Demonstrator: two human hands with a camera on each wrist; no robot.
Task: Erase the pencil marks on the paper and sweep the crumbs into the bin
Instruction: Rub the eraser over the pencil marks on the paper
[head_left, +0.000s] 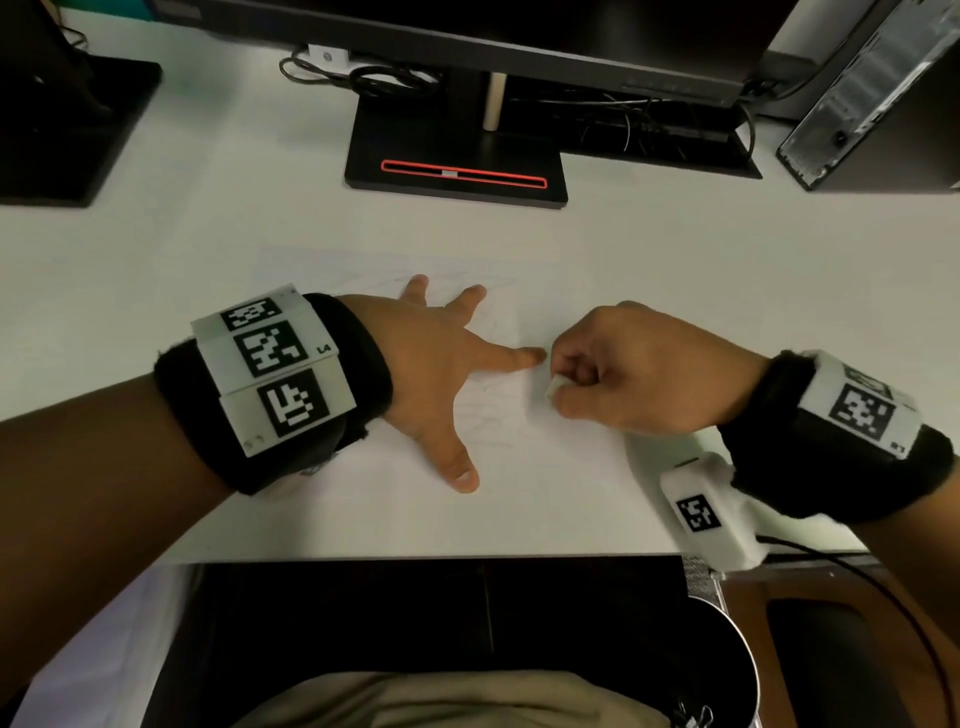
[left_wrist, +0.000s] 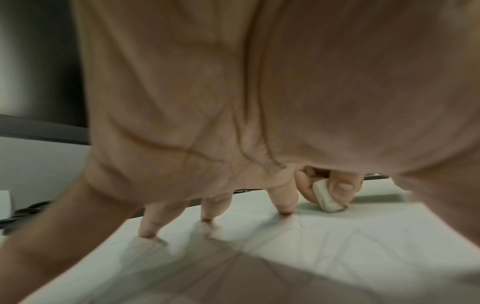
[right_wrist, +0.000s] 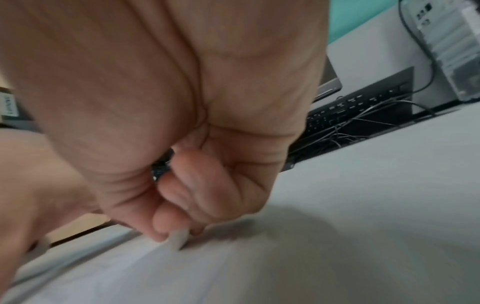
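Note:
A white sheet of paper (head_left: 519, 467) with faint pencil scribbles (head_left: 488, 410) lies on the white desk. My left hand (head_left: 441, 358) is spread flat on it, fingertips (left_wrist: 285, 211) pressing the sheet down. Just right of the left index finger, my right hand (head_left: 639, 369) pinches a small white eraser (head_left: 555, 387) between thumb and fingers, its lower end touching the paper (left_wrist: 337, 236). The eraser (left_wrist: 326, 195) shows clearly in the left wrist view; in the right wrist view the eraser (right_wrist: 179, 239) is blurred against the paper (right_wrist: 233, 267).
A monitor stand (head_left: 457, 156) with a red slot sits behind the paper, cables beside it. A computer tower (head_left: 878, 98) stands at the back right. A round metal bin (head_left: 727, 665) is below the desk's front edge at the right.

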